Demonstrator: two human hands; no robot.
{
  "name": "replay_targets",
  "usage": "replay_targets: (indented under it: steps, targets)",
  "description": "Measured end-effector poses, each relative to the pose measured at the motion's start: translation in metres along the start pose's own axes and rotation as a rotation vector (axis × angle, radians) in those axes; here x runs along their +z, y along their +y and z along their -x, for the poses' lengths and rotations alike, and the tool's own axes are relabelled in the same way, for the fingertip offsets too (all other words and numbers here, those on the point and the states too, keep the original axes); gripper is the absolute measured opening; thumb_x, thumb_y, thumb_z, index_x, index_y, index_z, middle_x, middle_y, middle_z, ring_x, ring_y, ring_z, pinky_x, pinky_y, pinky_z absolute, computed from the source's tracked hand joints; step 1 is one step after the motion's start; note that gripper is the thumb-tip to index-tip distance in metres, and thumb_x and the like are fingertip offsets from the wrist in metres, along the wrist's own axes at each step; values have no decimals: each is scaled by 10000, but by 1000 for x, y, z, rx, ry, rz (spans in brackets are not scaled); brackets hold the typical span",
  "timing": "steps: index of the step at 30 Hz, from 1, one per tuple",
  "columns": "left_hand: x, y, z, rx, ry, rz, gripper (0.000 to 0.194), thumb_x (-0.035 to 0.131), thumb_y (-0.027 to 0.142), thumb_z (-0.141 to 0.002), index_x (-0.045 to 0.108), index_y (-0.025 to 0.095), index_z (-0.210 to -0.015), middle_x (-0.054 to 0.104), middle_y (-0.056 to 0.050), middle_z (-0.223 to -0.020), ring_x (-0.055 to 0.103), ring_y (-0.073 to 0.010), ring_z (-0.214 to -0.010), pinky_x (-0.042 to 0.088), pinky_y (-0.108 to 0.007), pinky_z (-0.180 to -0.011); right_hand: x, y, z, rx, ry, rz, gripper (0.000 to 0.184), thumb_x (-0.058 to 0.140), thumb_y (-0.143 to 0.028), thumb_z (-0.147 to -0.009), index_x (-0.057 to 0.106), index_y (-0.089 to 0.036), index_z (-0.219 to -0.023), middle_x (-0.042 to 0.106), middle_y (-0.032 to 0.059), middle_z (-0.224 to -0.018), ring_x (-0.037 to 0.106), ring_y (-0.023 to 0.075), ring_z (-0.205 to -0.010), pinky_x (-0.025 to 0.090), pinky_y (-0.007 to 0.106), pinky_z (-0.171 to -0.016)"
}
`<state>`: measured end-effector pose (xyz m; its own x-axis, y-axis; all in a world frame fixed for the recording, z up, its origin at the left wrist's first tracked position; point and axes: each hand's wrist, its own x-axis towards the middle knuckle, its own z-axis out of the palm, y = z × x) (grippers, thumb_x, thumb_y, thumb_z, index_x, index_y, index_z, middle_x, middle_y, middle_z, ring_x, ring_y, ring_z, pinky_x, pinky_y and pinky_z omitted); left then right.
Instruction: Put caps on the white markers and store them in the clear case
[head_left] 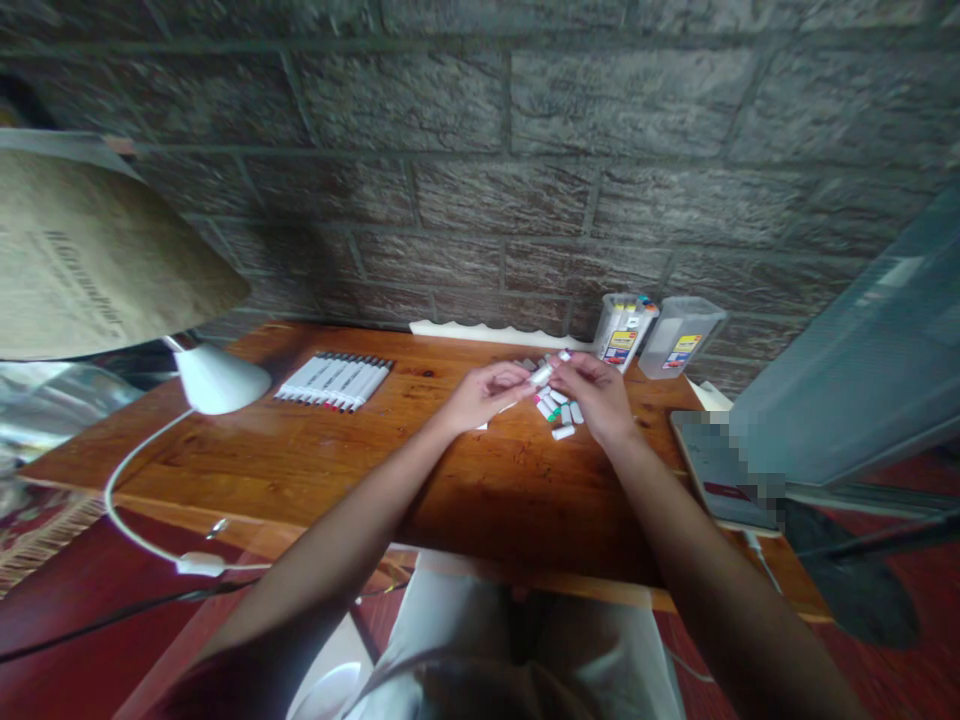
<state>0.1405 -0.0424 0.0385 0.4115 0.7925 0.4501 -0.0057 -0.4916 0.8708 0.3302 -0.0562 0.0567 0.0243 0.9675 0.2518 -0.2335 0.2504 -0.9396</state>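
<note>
In the head view, my left hand (pixel 491 392) and my right hand (pixel 596 395) meet over the table. Between them is a short white marker (pixel 541 375), its purple-tipped end pointing up and away from me. The fingers of both hands pinch it; how each fingertip sits is too small to tell. Just under my right hand lies a loose pile of short white marker caps (pixel 564 432), some with green or pink ends. A small white piece (pixel 482 427), partly hidden, rests below my left hand.
A row of white markers (pixel 334 382) lies to the left by a lamp (pixel 221 380). Two clear plastic cases, one holding markers (pixel 626 330) and another case (pixel 681 340), stand by the brick wall. A tablet-like device (pixel 720 470) lies at the right edge of the wooden table (pixel 480 500).
</note>
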Motion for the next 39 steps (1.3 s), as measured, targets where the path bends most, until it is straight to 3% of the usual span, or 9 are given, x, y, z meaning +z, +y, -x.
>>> replay_targets:
  steps: [3, 5, 10, 13, 17, 21, 26, 30, 39]
  targets:
    - [-24, 12, 3, -47, -46, -288, 336, 737, 431, -761, 711, 114, -868, 716, -42, -802, 618, -112, -699, 467, -216, -667, -8, -3, -7, -35, 187, -73, 332, 834, -441, -615, 632, -188, -690, 663, -35, -639, 619, 78, -573, 542, 180, -561]
    - [-40, 14, 6, -124, -120, -333, 342, 736, 447, -752, 719, 111, -813, 707, -35, -745, 600, -107, -653, 447, -209, -622, -14, -3, -11, -18, 271, -105, 372, 824, -471, -616, 593, -189, -691, 648, -39, -608, 610, 76, -537, 518, 163, -495]
    - [-60, 4, 12, -340, -422, -346, 365, 808, 400, -657, 745, 123, -886, 719, -38, -758, 609, -112, -636, 434, -203, -587, -18, -1, -15, 6, 340, -82, 395, 781, -510, -655, 552, -199, -736, 631, -49, -577, 603, 82, -495, 493, 155, -423]
    - [-61, -2, 13, -414, -494, -335, 327, 798, 372, -669, 741, 119, -869, 710, -36, -720, 603, -107, -605, 421, -194, -561, -16, 0, -15, -14, 357, -57, 395, 771, -508, -665, 531, -205, -745, 623, -56, -573, 606, 87, -493, 497, 161, -416]
    - [-52, -2, 10, -324, -449, -356, 273, 743, 367, -741, 734, 116, -848, 702, -36, -734, 597, -105, -639, 436, -201, -605, -15, 1, -15, -29, 346, -24, 398, 766, -512, -664, 534, -207, -770, 609, -59, -577, 607, 94, -503, 494, 170, -412]
    - [-32, -3, 7, -191, -301, -227, 287, 733, 373, -764, 705, 116, -887, 697, -42, -819, 604, -117, -735, 468, -236, -710, -14, 1, -13, -99, 309, 7, 394, 734, -531, -698, 535, -212, -820, 599, -62, -583, 595, 95, -506, 473, 169, -408]
    - [-14, -8, 5, -304, -194, 28, 423, 789, 442, -692, 632, 110, -901, 682, -46, -800, 604, -117, -676, 454, -219, -581, -12, 0, -9, -169, 247, 80, 355, 691, -523, -762, 541, -218, -864, 583, -71, -568, 583, 96, -508, 460, 176, -433]
    - [-12, -7, 4, -350, -169, 44, 455, 798, 467, -673, 630, 108, -896, 681, -41, -773, 589, -109, -634, 424, -200, -520, -10, 0, -6, -207, 193, 133, 327, 675, -501, -793, 544, -213, -879, 589, -65, -567, 572, 95, -508, 438, 177, -443]
    - [-11, -11, 4, -313, -149, 33, 430, 814, 432, -666, 658, 99, -888, 692, -44, -775, 590, -103, -629, 423, -206, -552, -8, 4, -2, -287, 84, 235, 275, 639, -473, -839, 559, -228, -937, 591, -68, -598, 558, 104, -527, 460, 208, -518]
